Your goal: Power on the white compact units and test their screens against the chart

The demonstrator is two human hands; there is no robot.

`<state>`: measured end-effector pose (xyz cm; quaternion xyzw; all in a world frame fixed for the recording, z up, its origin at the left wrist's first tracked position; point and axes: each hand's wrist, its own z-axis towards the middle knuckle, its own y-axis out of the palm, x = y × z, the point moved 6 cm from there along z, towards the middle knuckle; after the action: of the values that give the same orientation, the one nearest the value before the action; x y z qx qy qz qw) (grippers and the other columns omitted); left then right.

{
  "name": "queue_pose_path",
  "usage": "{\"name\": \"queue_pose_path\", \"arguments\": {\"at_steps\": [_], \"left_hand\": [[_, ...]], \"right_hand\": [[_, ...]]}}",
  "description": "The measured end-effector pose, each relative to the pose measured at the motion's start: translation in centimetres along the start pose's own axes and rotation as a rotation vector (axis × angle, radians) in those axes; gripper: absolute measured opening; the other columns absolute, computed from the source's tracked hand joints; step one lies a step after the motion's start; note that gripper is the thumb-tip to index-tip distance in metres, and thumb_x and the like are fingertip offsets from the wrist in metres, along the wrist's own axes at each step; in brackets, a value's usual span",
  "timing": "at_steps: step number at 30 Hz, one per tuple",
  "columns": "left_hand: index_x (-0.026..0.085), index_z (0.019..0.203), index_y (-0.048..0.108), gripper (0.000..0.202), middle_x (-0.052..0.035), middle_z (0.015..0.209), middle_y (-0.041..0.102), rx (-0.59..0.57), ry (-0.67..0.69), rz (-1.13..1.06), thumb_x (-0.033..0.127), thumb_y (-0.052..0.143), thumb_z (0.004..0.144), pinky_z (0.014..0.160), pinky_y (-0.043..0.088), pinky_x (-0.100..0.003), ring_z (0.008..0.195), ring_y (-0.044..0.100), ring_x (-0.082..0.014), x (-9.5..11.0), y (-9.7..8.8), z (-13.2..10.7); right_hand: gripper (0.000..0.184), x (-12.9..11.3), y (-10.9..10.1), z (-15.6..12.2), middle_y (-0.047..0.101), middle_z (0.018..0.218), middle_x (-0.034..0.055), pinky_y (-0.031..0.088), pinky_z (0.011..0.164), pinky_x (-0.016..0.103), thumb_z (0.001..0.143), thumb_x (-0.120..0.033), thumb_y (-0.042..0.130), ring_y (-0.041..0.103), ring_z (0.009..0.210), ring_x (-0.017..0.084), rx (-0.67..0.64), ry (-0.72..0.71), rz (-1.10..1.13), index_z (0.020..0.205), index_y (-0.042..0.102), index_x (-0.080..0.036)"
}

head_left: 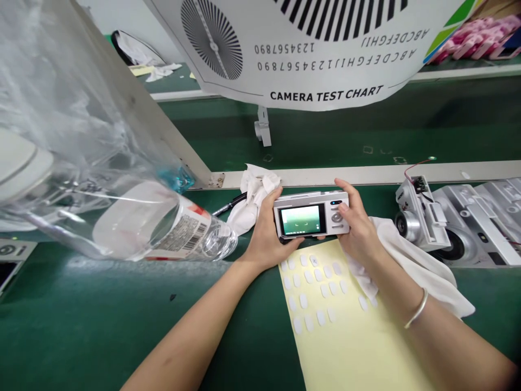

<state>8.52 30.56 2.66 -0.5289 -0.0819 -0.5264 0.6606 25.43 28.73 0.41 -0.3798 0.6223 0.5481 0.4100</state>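
Note:
A silver compact digital camera [311, 214] is held level between both my hands, its back and lit screen towards me. My left hand [264, 239] grips the camera's left end, fingers beneath and behind it. Round its right end closes my right hand [358, 225], the thumb on the buttons beside the screen and the index finger raised at the top corner. The screen shows a pale area above green with small focus brackets. Under the hands lies a yellow sheet [345, 326] bearing rows of small white oval stickers [321, 317].
A camera test chart [325, 98] hangs ahead. Several silver cameras [423, 217] stand at right beside a white cloth [419, 266]. Another cloth [248, 201] and a black pen [230, 203] lie left of my hands. A clear plastic bottle [163, 222] juts in at left.

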Motion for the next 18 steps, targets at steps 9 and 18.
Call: {"name": "queue_pose_path", "arguments": {"at_steps": [9, 18], "left_hand": [[0.010, 0.134, 0.037, 0.064, -0.0202, 0.126, 0.053, -0.017, 0.262, 0.456, 0.031, 0.058, 0.077, 0.101, 0.047, -0.051, 0.123, 0.050, -0.0365, 2.5, -0.3, 0.4], [-0.002, 0.115, 0.055, 0.059, -0.0246, 0.102, 0.064, -0.473, 0.111, 0.785, 0.024, 0.061, 0.063, 0.071, 0.053, -0.046, 0.093, 0.060, -0.0400, 5.8, 1.2, 4.3]], "right_hand": [[0.045, -0.2, -0.5, -0.3, 0.056, 0.078, -0.0012, 0.042, 0.030, 0.017, 0.086, -0.061, 0.054, 0.056, 0.049, 0.011, 0.087, -0.162, -0.230, 0.121, 0.057, -0.033], [0.043, -0.1, -1.3, 0.3, 0.055, 0.062, -0.0048, 0.038, 0.028, 0.017, 0.091, -0.057, 0.049, 0.045, 0.036, 0.006, 0.214, -0.153, -0.229, 0.108, 0.062, -0.019]]}}
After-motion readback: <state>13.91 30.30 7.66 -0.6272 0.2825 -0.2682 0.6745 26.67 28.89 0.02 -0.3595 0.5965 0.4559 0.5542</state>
